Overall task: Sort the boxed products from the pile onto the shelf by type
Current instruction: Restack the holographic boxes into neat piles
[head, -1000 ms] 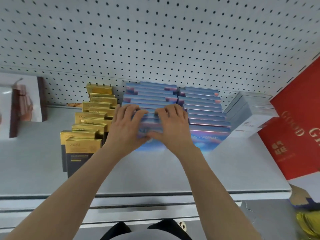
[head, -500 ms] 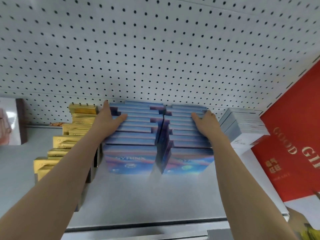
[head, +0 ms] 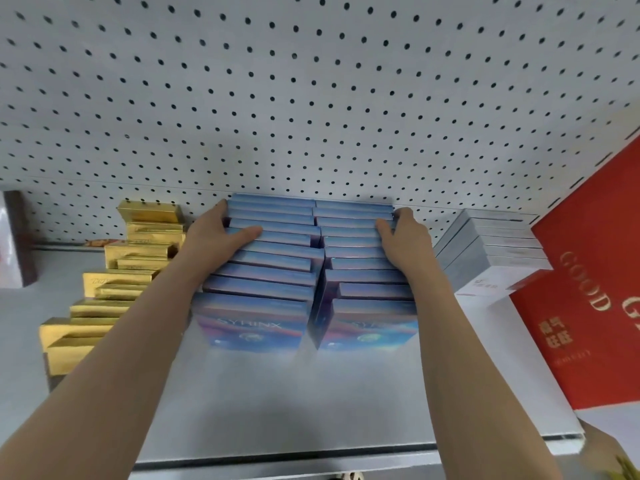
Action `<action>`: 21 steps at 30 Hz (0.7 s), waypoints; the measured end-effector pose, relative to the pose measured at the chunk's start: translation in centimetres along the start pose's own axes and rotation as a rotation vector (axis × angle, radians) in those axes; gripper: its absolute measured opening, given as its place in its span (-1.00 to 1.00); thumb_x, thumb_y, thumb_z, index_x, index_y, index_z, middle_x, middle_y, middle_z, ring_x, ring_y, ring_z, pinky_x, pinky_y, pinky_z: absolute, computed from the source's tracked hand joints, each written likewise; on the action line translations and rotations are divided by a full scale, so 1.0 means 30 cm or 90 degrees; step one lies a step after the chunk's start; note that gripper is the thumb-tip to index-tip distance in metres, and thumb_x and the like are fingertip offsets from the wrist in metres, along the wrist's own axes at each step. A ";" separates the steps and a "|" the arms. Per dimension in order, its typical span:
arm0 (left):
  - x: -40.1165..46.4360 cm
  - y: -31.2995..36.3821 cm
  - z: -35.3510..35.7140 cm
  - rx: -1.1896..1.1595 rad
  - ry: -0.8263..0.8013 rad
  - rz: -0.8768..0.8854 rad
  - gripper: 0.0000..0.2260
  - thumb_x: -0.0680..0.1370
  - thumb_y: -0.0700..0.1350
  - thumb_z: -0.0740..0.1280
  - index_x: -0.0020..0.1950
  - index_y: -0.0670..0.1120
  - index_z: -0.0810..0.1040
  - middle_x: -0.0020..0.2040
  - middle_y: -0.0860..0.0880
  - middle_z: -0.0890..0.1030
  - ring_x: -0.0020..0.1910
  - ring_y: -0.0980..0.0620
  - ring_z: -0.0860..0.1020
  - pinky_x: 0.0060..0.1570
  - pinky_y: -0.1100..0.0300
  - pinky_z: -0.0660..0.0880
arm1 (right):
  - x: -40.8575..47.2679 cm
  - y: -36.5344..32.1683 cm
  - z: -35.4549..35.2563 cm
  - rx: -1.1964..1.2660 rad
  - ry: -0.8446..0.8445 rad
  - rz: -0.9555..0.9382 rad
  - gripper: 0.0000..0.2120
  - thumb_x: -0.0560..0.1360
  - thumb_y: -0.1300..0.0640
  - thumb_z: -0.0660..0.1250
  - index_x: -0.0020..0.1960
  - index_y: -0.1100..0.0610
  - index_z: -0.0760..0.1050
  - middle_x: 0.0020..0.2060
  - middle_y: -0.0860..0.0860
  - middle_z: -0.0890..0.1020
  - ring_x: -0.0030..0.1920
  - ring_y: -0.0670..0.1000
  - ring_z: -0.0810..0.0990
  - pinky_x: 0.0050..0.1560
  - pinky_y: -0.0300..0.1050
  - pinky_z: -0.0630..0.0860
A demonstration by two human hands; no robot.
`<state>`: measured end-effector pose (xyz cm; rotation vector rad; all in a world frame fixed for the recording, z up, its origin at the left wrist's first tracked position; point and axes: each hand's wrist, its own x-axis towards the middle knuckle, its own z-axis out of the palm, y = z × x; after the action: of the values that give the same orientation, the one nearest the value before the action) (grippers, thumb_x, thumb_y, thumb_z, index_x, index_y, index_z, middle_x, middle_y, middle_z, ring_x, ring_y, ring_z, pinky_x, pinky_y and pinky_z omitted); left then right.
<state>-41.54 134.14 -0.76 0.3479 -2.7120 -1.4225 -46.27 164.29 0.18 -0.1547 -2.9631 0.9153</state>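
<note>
Two rows of upright blue boxes stand side by side on the grey shelf, running back to the pegboard: the left blue row and the right blue row. My left hand presses against the left side of the left row near the back, thumb lying across the box tops. At the right row's outer side my right hand rests the same way, fingers reaching toward the rearmost boxes. The front boxes read SYRINX.
A row of gold boxes stands left of the blue rows. Silver-white boxes stand to the right, next to a large red gift box. A dark-edged box sits far left. The pegboard wall closes the back.
Both hands left the middle of the blue rows, spread to the outer sides, and slid back toward the pegboard. The two rows now stand closer together, and my view has moved nearer.
</note>
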 end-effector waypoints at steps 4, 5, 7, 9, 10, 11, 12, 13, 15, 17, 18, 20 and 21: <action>-0.010 0.001 -0.002 -0.037 0.001 0.003 -0.63 0.47 0.10 0.46 0.17 0.01 0.45 0.10 0.03 0.58 0.07 0.00 0.56 0.11 0.02 0.52 | -0.002 -0.012 0.017 -0.030 -0.009 0.009 -0.58 0.69 0.02 0.09 0.39 0.31 0.25 0.08 0.25 0.59 0.09 0.26 0.55 -0.08 -0.08 0.29; -0.009 0.000 -0.001 -0.040 0.002 0.002 -0.62 0.47 0.10 0.46 0.18 0.01 0.46 0.10 0.03 0.59 0.07 -0.01 0.57 0.12 0.01 0.53 | -0.003 -0.018 0.021 -0.044 -0.010 0.008 -0.59 0.69 0.03 0.08 0.37 0.32 0.25 0.08 0.25 0.58 0.06 0.24 0.55 -0.09 -0.09 0.28; -0.012 0.003 0.001 -0.041 0.003 0.001 -0.64 0.48 0.09 0.45 0.18 0.02 0.43 0.12 0.05 0.56 0.10 0.00 0.55 0.12 0.06 0.49 | -0.006 -0.032 0.026 -0.064 -0.014 0.003 -0.63 0.70 0.05 0.05 0.34 0.32 0.26 0.09 0.25 0.57 0.03 0.22 0.53 -0.08 -0.07 0.28; -0.017 0.010 0.004 -0.039 -0.001 -0.003 -0.56 0.50 0.08 0.43 0.30 0.00 0.40 0.18 0.06 0.50 0.17 0.01 0.50 0.14 0.11 0.43 | -0.005 -0.042 0.028 -0.072 -0.025 0.004 -0.67 0.70 0.09 0.04 0.31 0.33 0.28 0.10 0.24 0.55 0.08 0.25 0.54 -0.05 -0.04 0.31; -0.020 0.013 0.010 -0.040 -0.004 -0.008 -0.48 0.50 0.09 0.42 0.39 -0.03 0.36 0.22 0.05 0.48 0.19 0.00 0.48 0.16 0.10 0.42 | -0.004 -0.043 0.027 -0.070 -0.032 0.008 -0.68 0.70 0.10 0.04 0.30 0.33 0.28 0.10 0.24 0.54 0.08 0.25 0.54 -0.06 -0.04 0.32; -0.022 0.018 0.018 -0.041 -0.004 -0.010 -0.43 0.51 0.09 0.42 0.44 -0.05 0.32 0.25 0.02 0.48 0.20 -0.02 0.48 0.17 0.09 0.43 | -0.004 -0.046 0.023 -0.059 -0.032 0.014 -0.67 0.69 0.09 0.05 0.31 0.32 0.27 0.09 0.25 0.56 0.04 0.23 0.54 -0.09 -0.06 0.31; -0.026 0.025 0.024 -0.049 0.000 -0.009 -0.42 0.51 0.09 0.41 0.45 -0.06 0.30 0.25 -0.02 0.49 0.18 -0.03 0.48 0.15 0.08 0.44 | -0.003 -0.047 0.020 -0.044 -0.032 0.025 -0.66 0.69 0.08 0.07 0.34 0.31 0.25 0.07 0.25 0.57 0.01 0.21 0.53 -0.10 -0.07 0.29; -0.029 0.028 0.030 -0.066 0.002 -0.013 -0.44 0.52 0.06 0.41 0.44 -0.06 0.30 0.23 -0.03 0.49 0.14 -0.03 0.48 0.10 0.09 0.43 | -0.005 -0.048 0.014 -0.029 -0.034 0.028 -0.63 0.69 0.08 0.09 0.38 0.31 0.23 0.07 0.25 0.59 0.01 0.21 0.54 -0.11 -0.09 0.29; -0.034 0.035 0.033 -0.086 0.000 -0.022 -0.46 0.53 0.03 0.41 0.44 -0.07 0.30 0.20 -0.03 0.49 0.10 -0.01 0.48 0.05 0.13 0.42 | -0.012 -0.052 -0.003 -0.004 -0.050 0.032 -0.57 0.68 0.07 0.11 0.45 0.29 0.19 0.11 0.25 0.58 0.10 0.24 0.54 -0.08 -0.09 0.31; -0.038 0.043 0.024 -0.091 -0.014 -0.027 -0.45 0.52 0.04 0.42 0.43 -0.08 0.32 0.21 -0.05 0.51 0.12 -0.03 0.51 0.07 0.12 0.45 | -0.011 -0.050 -0.026 0.022 -0.086 0.043 -0.52 0.67 0.05 0.13 0.50 0.26 0.16 0.20 0.24 0.55 0.22 0.23 0.51 0.00 -0.09 0.33; -0.039 0.042 0.017 -0.094 -0.022 -0.025 -0.44 0.51 0.04 0.43 0.43 -0.07 0.32 0.24 -0.06 0.52 0.15 -0.05 0.52 0.08 0.11 0.47 | -0.013 -0.045 -0.044 0.030 -0.109 0.047 -0.49 0.66 0.03 0.13 0.53 0.23 0.16 0.27 0.23 0.52 0.28 0.21 0.48 0.07 -0.10 0.34; -0.048 0.035 -0.002 -0.117 -0.038 -0.047 -0.32 0.51 0.10 0.42 0.52 -0.07 0.22 0.39 -0.08 0.44 0.27 -0.07 0.48 0.20 0.06 0.46 | -0.028 -0.033 -0.089 0.031 -0.137 0.039 -0.46 0.67 -0.06 0.09 0.55 0.19 0.14 0.41 0.18 0.42 0.39 0.18 0.40 0.24 -0.08 0.31; -0.055 0.024 -0.016 -0.139 -0.038 -0.069 -0.22 0.51 0.16 0.40 0.58 -0.06 0.10 0.50 -0.08 0.32 0.39 -0.08 0.40 0.32 0.01 0.40 | -0.043 -0.020 -0.115 0.040 -0.134 0.040 -0.43 0.67 -0.11 0.07 0.58 0.16 0.10 0.46 0.16 0.36 0.43 0.17 0.36 0.32 -0.06 0.28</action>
<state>-39.98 134.54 0.19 0.4515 -2.5825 -1.7649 -44.81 165.58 3.36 -0.1597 -3.1311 1.0952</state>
